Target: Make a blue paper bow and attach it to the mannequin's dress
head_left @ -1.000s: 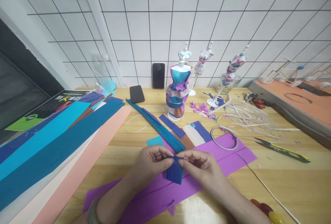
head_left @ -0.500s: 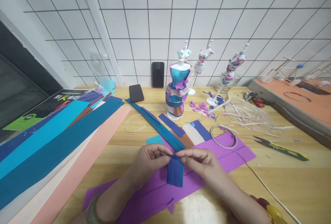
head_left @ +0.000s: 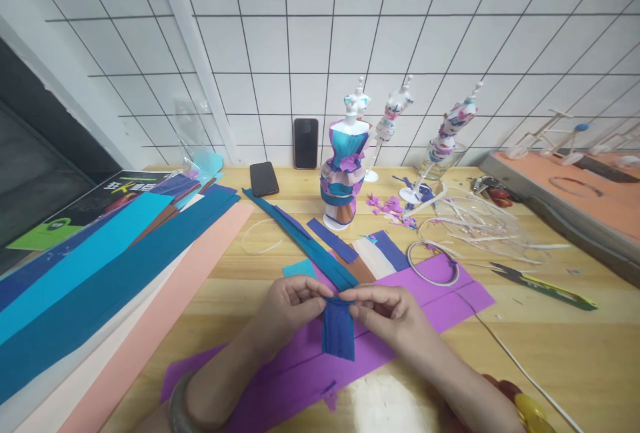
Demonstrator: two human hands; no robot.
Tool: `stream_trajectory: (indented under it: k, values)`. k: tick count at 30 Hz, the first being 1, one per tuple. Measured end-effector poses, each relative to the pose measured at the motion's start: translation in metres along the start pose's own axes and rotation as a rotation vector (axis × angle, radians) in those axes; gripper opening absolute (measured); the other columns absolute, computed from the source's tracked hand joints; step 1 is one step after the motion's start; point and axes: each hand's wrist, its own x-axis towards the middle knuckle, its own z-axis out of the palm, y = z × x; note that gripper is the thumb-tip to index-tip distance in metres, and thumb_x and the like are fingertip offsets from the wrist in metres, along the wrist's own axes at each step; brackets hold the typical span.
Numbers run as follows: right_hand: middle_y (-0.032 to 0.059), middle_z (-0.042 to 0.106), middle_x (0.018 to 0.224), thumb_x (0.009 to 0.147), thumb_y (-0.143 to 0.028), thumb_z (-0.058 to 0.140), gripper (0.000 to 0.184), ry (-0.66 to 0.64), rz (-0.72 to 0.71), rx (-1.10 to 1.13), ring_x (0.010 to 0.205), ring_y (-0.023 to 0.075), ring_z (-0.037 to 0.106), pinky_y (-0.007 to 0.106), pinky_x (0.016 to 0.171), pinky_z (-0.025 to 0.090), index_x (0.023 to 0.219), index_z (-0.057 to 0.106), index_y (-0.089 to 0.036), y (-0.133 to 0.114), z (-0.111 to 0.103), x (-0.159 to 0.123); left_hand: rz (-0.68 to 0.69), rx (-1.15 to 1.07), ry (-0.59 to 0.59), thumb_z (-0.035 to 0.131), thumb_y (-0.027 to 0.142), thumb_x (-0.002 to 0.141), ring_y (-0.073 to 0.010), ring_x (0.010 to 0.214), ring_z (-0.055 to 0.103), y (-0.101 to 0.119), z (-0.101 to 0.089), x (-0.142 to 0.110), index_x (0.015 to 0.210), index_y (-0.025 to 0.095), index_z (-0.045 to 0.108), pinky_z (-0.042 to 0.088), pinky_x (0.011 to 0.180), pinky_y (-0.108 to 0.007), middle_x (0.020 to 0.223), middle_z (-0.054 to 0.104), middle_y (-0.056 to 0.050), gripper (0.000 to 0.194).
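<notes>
A small dark blue crepe paper piece (head_left: 339, 329) hangs between my two hands, gathered at its top edge. My left hand (head_left: 290, 306) pinches the top from the left and my right hand (head_left: 387, 316) pinches it from the right. Both hands hover just above a purple paper sheet (head_left: 440, 303) on the wooden table (head_left: 575, 346). A small mannequin dressed in blue, purple and pink paper (head_left: 343, 176) stands beyond my hands. A teal paper strip (head_left: 300, 243) lies diagonally between the mannequin and my hands.
Long sheets of coloured paper (head_left: 100, 279) fan out at left. Two phones (head_left: 263, 179) sit near the tiled wall. Two more decorated mannequins (head_left: 450, 133) stand at the back right. A tape ring (head_left: 433, 263), scissors (head_left: 543, 283) and paper scraps lie to the right.
The blue paper piece has been gathered tighter at its top and hangs straighter. My hands have stayed in nearly the same place.
</notes>
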Motion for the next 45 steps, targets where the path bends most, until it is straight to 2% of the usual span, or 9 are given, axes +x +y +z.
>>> stream_trajectory:
  k: [4, 11, 17, 20, 26, 32, 45]
  values:
    - [-0.0004, 0.067, 0.064, 0.071, -0.024, 0.063, 0.015, -0.011, 0.012, 0.043, 0.056, 0.0121, 0.057, 0.024, 0.056, 0.045, 0.085, 0.071, -0.023, 0.003, 0.001, 0.000, 0.000, 0.019, 0.001, 0.065, 0.018, 0.066, -0.0104, 0.059, 0.056, -0.001, -0.001, 0.001, 0.072, 0.014, 0.065, 0.042, 0.060, -0.022, 0.062, 0.065, 0.000, 0.007]
    - [-0.0016, 0.062, 0.063, 0.074, -0.027, 0.060, 0.017, -0.030, 0.045, 0.018, 0.059, 0.0110, 0.053, 0.023, 0.057, 0.041, 0.088, 0.069, -0.022, -0.003, -0.001, -0.001, 0.027, 0.118, 0.036, 0.062, 0.017, 0.066, -0.0097, 0.057, 0.053, -0.002, 0.001, 0.001, 0.072, 0.015, 0.065, 0.039, 0.057, -0.021, 0.060, 0.063, 0.001, 0.007]
    - [-0.0063, 0.051, 0.050, 0.068, -0.024, 0.067, 0.016, 0.011, 0.030, 0.045, 0.045, 0.0066, 0.043, 0.019, 0.045, 0.034, 0.084, 0.068, -0.019, 0.005, 0.004, 0.002, 0.055, 0.179, 0.044, 0.062, 0.017, 0.065, -0.0114, 0.060, 0.054, -0.004, 0.002, 0.003, 0.072, 0.015, 0.065, 0.040, 0.058, -0.022, 0.062, 0.063, 0.001, 0.008]
    - [-0.0049, 0.055, 0.053, 0.070, -0.023, 0.065, 0.014, 0.019, 0.003, 0.037, 0.047, 0.0074, 0.046, 0.020, 0.047, 0.037, 0.083, 0.069, -0.020, 0.008, 0.004, 0.003, 0.049, 0.167, 0.025, 0.062, 0.018, 0.066, -0.0102, 0.059, 0.053, -0.005, 0.001, 0.003, 0.073, 0.015, 0.065, 0.039, 0.057, -0.021, 0.063, 0.063, 0.001, 0.008]
    - [0.0002, 0.066, 0.073, 0.071, -0.021, 0.062, 0.013, 0.021, -0.103, -0.012, 0.066, 0.0131, 0.058, 0.024, 0.058, 0.046, 0.080, 0.072, -0.025, 0.005, 0.002, 0.003, 0.044, 0.161, 0.008, 0.061, 0.017, 0.068, -0.0094, 0.059, 0.051, -0.006, -0.001, 0.002, 0.074, 0.015, 0.064, 0.038, 0.057, -0.020, 0.062, 0.061, 0.002, 0.006]
    - [-0.0009, 0.068, 0.067, 0.071, -0.024, 0.063, 0.013, 0.032, -0.028, -0.023, 0.059, 0.0121, 0.058, 0.023, 0.055, 0.046, 0.079, 0.072, -0.026, 0.006, -0.001, 0.004, 0.038, 0.158, 0.014, 0.061, 0.017, 0.069, -0.0089, 0.058, 0.052, -0.004, 0.001, 0.002, 0.073, 0.015, 0.064, 0.038, 0.056, -0.020, 0.060, 0.061, 0.002, 0.006]
    - [0.0008, 0.070, 0.072, 0.072, -0.026, 0.061, 0.014, -0.006, 0.051, -0.016, 0.064, 0.0134, 0.060, 0.025, 0.060, 0.047, 0.079, 0.072, -0.022, 0.001, -0.004, 0.002, 0.040, 0.188, 0.027, 0.061, 0.017, 0.066, -0.0100, 0.057, 0.054, -0.002, 0.001, 0.001, 0.071, 0.015, 0.066, 0.040, 0.056, -0.021, 0.060, 0.063, 0.001, 0.007]
